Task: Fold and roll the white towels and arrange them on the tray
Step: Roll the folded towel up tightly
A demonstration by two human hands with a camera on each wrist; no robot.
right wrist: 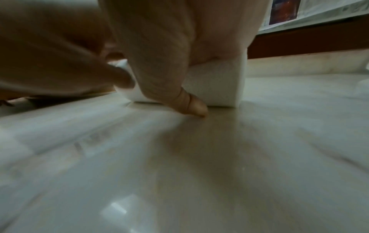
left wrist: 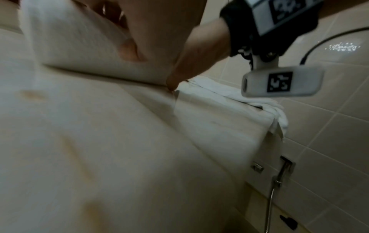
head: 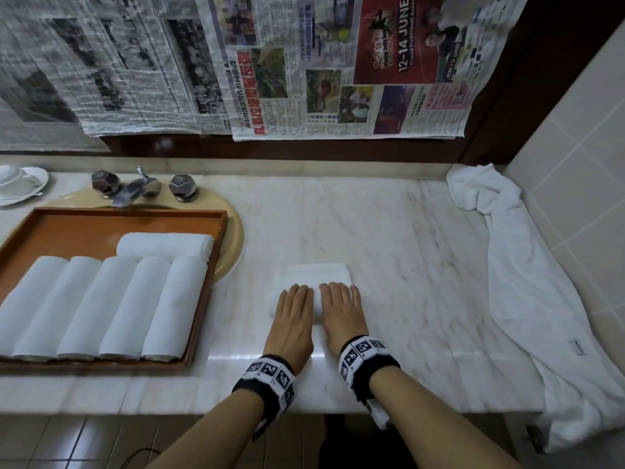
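Note:
A small white towel (head: 313, 274), partly rolled, lies on the marble counter (head: 389, 231) in front of me. Both hands press on it side by side, palms down with straight fingers: the left hand (head: 295, 308) on its left half, the right hand (head: 339, 306) on its right half. In the right wrist view the towel roll (right wrist: 215, 83) sits under the palm of the right hand (right wrist: 169, 47), whose thumb tip touches the counter. The left wrist view shows the towel (left wrist: 79, 52) close up. The orange-brown tray (head: 135, 221) at left holds several rolled white towels (head: 101, 306).
A large loose white towel (head: 527, 282) is draped along the counter's right side and over its front edge. A faucet (head: 135, 189) and beige basin rim (head: 233, 245) lie behind the tray. A cup on a saucer (head: 17, 184) stands far left. Newspaper (head: 304, 62) covers the wall.

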